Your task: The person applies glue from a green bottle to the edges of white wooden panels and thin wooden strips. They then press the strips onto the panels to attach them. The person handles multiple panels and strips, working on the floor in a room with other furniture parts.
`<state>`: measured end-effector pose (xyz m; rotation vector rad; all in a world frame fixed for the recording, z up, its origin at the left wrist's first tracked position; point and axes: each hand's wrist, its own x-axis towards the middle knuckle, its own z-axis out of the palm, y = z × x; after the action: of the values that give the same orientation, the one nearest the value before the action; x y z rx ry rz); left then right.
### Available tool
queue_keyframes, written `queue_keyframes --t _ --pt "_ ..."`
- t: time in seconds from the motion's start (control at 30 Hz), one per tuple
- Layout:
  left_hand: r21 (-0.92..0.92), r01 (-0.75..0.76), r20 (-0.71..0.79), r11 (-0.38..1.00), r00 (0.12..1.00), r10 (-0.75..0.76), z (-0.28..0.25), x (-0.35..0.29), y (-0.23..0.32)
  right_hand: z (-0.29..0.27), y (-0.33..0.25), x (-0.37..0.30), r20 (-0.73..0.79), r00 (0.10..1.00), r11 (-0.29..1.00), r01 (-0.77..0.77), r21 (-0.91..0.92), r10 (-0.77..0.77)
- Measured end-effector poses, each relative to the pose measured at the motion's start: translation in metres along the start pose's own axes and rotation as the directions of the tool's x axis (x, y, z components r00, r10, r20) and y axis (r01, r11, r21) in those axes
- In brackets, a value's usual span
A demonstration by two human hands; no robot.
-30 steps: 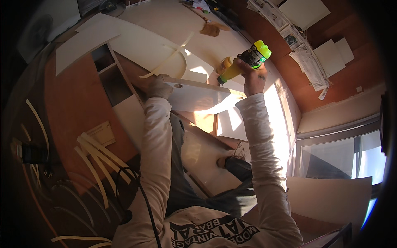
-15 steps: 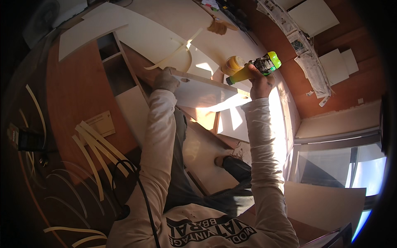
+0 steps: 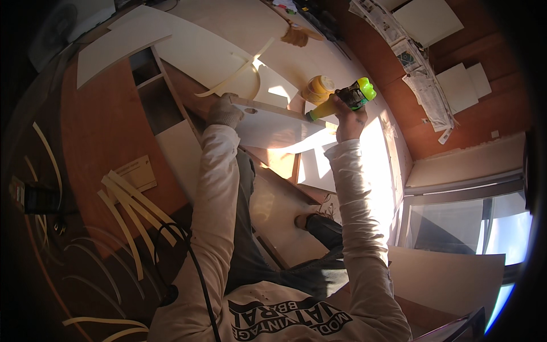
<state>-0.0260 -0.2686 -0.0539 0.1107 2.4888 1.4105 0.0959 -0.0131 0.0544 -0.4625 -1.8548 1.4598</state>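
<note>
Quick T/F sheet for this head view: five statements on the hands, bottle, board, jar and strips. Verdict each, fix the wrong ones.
1. The right hand holds a bottle. True.
2. The left hand holds a second bottle. False: it grips one end of the white board.
3. The bottle's bright green base is nearer the white board than its dark tip. False: the dark tip is nearer.
4. A yellow jar is beyond the white board. True.
5. Several pale strips lie left of the left forearm. True.
</note>
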Motion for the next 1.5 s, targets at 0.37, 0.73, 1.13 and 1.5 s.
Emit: queue_keyframes --t 0.37,0.73,1.13,1.5 --pt "-0.062 -0.006 0.055 0.998 0.998 0.010 0.006 0.013 -0.015 0.016 -0.016 -0.019 -0.017 0.988 0.974 0.150 -0.170 -0.155" --pt "-0.014 -0.030 0.057 0.999 0.998 0.031 0.012 0.025 -0.026 0.006 -0.010 -0.016 0.043 0.984 0.935 0.175 -0.308 -0.170" --pt "0.031 -0.017 0.045 0.999 0.999 0.015 0.010 0.021 -0.024 0.066 -0.014 -0.032 0.102 0.970 0.927 0.240 -0.289 -0.220" --pt "0.052 0.005 -0.041 0.999 0.999 -0.003 0.012 0.014 -0.010 0.000 -0.002 -0.011 -0.065 0.979 0.935 0.164 -0.314 -0.193"
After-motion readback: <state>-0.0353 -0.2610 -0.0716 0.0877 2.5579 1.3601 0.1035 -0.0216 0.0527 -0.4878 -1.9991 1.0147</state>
